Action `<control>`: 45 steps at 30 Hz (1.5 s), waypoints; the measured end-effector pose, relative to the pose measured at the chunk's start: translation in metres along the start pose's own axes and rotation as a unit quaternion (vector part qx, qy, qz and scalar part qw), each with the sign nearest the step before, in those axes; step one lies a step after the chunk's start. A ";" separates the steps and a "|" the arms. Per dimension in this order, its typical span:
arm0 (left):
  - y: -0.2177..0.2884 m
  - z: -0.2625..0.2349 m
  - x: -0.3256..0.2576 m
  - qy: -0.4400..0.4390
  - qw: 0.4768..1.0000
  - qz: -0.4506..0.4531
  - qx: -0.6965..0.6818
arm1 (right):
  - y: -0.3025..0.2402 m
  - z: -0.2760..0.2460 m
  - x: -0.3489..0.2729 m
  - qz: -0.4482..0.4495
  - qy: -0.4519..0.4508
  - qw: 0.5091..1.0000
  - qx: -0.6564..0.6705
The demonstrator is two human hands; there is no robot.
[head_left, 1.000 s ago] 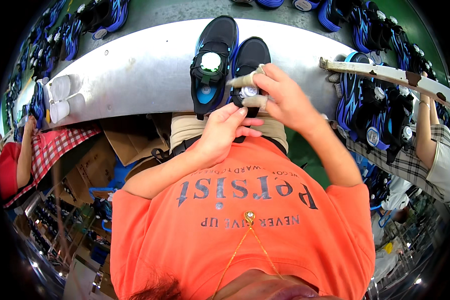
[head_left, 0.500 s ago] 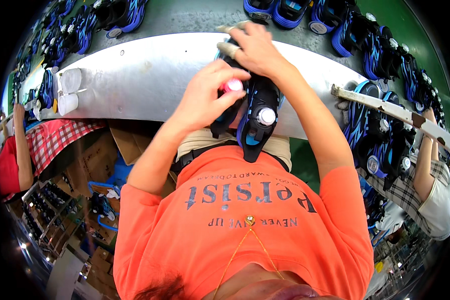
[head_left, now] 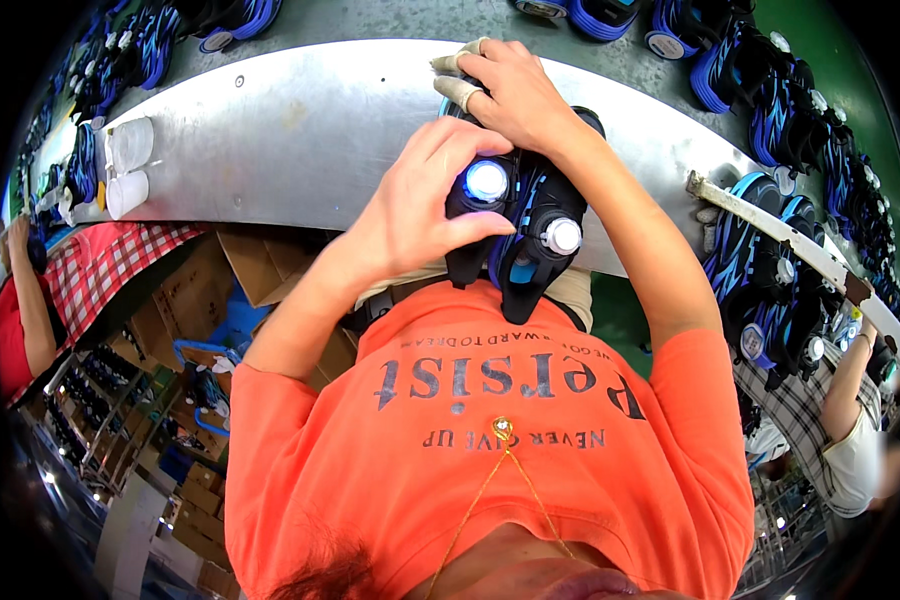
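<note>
Two black-and-blue shoes lie side by side at the metal bench's near edge, heels toward me. On the left shoe (head_left: 467, 258) a round knob (head_left: 487, 181) glows bluish white. My left hand (head_left: 410, 205) is around that knob, thumb and fingers spread apart on either side of it. My right hand (head_left: 515, 95) reaches across and grips the far part of the left shoe; pale covers sit on some fingertips. The right shoe (head_left: 537, 262) has a whitish round knob (head_left: 561, 236), and my right forearm passes over it.
The curved metal bench (head_left: 280, 150) carries two translucent cups (head_left: 129, 168) at left. A worn metal bar (head_left: 760, 215) crosses at right beside more shoes (head_left: 745, 290). Shoes line the green surface beyond. People work at both sides; cardboard boxes (head_left: 195, 290) stand below left.
The knob under my left hand has gone from pink to bluish white, and that hand's fingers have spread wider. The pair now sits slightly further right in view. My right hand stays on the shoe.
</note>
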State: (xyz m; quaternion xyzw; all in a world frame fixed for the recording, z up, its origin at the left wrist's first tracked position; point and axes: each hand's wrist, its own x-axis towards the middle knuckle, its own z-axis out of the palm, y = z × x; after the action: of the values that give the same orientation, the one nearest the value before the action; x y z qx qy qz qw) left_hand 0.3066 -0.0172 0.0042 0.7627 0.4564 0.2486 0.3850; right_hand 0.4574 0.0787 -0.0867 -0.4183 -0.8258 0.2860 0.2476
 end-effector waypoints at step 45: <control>-0.015 -0.044 0.033 0.034 0.920 0.220 0.323 | 0.029 -0.135 0.020 0.080 0.132 0.978 -0.139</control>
State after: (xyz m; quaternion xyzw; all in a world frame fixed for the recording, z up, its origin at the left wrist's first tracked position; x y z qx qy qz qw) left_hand 0.2820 0.0322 0.0183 0.9179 0.3453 0.1918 0.0370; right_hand 0.5506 0.1449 -0.0064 -0.5473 -0.7813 0.1296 0.2707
